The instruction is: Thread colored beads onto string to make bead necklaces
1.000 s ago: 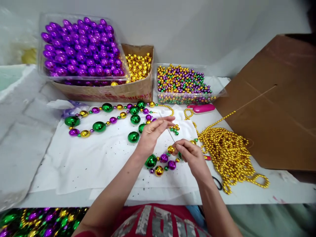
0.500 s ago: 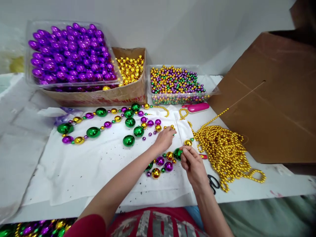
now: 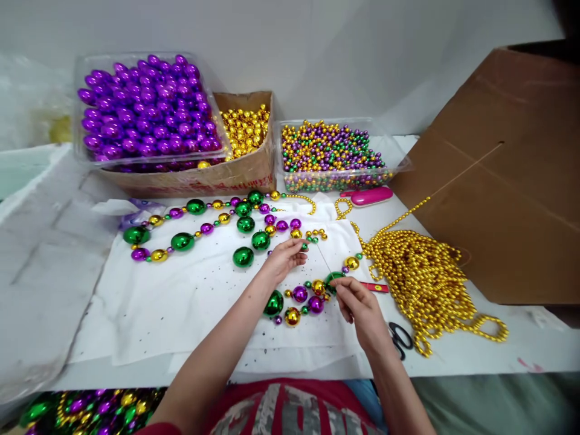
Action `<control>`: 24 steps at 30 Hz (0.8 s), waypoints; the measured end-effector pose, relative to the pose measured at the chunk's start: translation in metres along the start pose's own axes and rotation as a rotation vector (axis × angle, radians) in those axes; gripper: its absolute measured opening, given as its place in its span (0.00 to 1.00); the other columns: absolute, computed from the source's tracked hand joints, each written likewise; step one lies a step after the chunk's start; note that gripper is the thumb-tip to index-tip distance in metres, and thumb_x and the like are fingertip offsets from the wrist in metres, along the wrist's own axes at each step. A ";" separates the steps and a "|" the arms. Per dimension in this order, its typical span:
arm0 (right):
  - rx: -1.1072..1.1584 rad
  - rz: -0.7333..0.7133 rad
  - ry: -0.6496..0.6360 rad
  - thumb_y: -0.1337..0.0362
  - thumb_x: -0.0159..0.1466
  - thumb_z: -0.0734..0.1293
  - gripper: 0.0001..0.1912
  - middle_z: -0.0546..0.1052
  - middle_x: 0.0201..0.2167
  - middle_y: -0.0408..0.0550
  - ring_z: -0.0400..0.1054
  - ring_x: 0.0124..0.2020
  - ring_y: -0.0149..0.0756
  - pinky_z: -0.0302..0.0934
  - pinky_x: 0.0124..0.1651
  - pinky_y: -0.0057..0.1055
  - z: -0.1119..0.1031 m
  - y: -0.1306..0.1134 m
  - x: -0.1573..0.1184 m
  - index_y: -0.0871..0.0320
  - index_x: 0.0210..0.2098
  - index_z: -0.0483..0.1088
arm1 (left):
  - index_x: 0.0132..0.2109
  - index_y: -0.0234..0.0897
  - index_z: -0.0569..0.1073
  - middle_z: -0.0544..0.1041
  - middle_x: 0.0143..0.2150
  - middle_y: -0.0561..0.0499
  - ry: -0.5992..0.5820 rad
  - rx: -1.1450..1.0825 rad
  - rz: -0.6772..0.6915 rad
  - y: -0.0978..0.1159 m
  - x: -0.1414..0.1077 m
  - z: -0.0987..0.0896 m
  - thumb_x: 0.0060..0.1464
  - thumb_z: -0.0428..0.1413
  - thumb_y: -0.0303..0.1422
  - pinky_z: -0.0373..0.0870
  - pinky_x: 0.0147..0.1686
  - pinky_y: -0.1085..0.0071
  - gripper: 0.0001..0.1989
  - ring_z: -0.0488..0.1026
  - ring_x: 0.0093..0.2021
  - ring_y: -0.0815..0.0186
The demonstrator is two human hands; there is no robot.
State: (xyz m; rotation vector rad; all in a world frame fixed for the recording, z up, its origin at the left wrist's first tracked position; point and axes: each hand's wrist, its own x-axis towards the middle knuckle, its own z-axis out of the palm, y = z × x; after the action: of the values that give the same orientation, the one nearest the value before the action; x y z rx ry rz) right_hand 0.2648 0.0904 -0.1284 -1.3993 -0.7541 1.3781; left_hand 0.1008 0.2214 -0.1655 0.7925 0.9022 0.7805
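My right hand [image 3: 360,299] pinches a thin, straight string [image 3: 325,260] between thumb and forefinger, just by a large green bead [image 3: 335,281]. The string's far end points up and left toward my left hand [image 3: 285,260]. At the tips of my left hand a small green bead [image 3: 305,246] shows between thumb and forefinger. Small gold beads [image 3: 322,234] lie just beyond these fingers. Below and between my hands is a strung run of purple beads [image 3: 316,304], gold beads [image 3: 292,316] and green beads [image 3: 273,303] on the white cloth [image 3: 181,314].
A beaded strand [image 3: 182,241] and loose green balls [image 3: 243,257] lie leftward. Behind stand a tub of purple beads [image 3: 145,109], a carton [image 3: 190,184] and a tray of small mixed beads [image 3: 330,151]. Rightward are gold bead chains [image 3: 417,284], scissors [image 3: 401,339] and a large cardboard box [image 3: 507,199].
My left hand has drawn back left from the small gold beads, turning so its fingers show from the side. My right hand still holds the string. The view has shifted slightly.
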 end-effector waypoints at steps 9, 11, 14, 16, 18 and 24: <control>-0.189 0.016 -0.012 0.52 0.59 0.66 0.16 0.56 0.17 0.36 0.45 0.17 0.25 0.35 0.18 0.26 -0.009 0.009 -0.011 0.59 0.39 0.71 | 0.42 0.32 0.75 0.74 0.35 0.46 0.060 -0.081 -0.005 -0.006 -0.007 -0.014 0.54 0.57 0.31 0.70 0.32 0.74 0.09 0.71 0.30 0.71; -0.177 0.024 0.005 0.51 0.59 0.66 0.17 0.55 0.17 0.36 0.45 0.18 0.25 0.35 0.19 0.26 -0.009 0.010 -0.012 0.58 0.39 0.71 | 0.40 0.32 0.75 0.73 0.32 0.48 0.105 0.017 0.023 -0.010 -0.005 -0.009 0.52 0.59 0.31 0.69 0.29 0.75 0.08 0.70 0.28 0.72; -0.148 0.036 0.019 0.50 0.59 0.66 0.17 0.54 0.17 0.35 0.45 0.18 0.25 0.36 0.19 0.25 -0.006 0.009 -0.011 0.58 0.39 0.70 | 0.39 0.34 0.75 0.72 0.32 0.50 0.172 0.194 0.076 -0.013 -0.002 -0.003 0.49 0.60 0.29 0.65 0.25 0.75 0.08 0.68 0.26 0.71; -0.135 0.039 0.022 0.50 0.59 0.66 0.17 0.53 0.17 0.35 0.44 0.17 0.25 0.35 0.19 0.25 -0.005 0.009 -0.010 0.58 0.39 0.70 | 0.39 0.36 0.75 0.72 0.36 0.49 0.218 0.287 0.128 -0.008 -0.004 -0.005 0.49 0.59 0.28 0.65 0.28 0.74 0.07 0.69 0.30 0.69; -0.124 0.038 0.024 0.50 0.59 0.66 0.17 0.53 0.17 0.35 0.44 0.17 0.25 0.35 0.19 0.26 -0.005 0.009 -0.008 0.58 0.39 0.70 | 0.38 0.38 0.74 0.71 0.41 0.47 0.294 0.517 0.230 0.000 -0.010 -0.012 0.52 0.56 0.27 0.66 0.36 0.71 0.06 0.69 0.38 0.64; -0.133 0.035 -0.009 0.51 0.60 0.66 0.16 0.54 0.17 0.35 0.45 0.17 0.25 0.36 0.19 0.26 -0.002 0.009 -0.007 0.58 0.38 0.70 | 0.47 0.37 0.72 0.68 0.49 0.41 0.434 1.410 0.273 0.003 -0.039 -0.032 0.56 0.50 0.26 0.63 0.37 0.65 0.12 0.70 0.41 0.56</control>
State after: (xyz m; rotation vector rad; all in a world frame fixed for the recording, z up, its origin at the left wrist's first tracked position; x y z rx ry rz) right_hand 0.2638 0.0809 -0.1342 -1.5166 -0.8437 1.3831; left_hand 0.0558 0.1989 -0.1613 2.0470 1.7830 0.4546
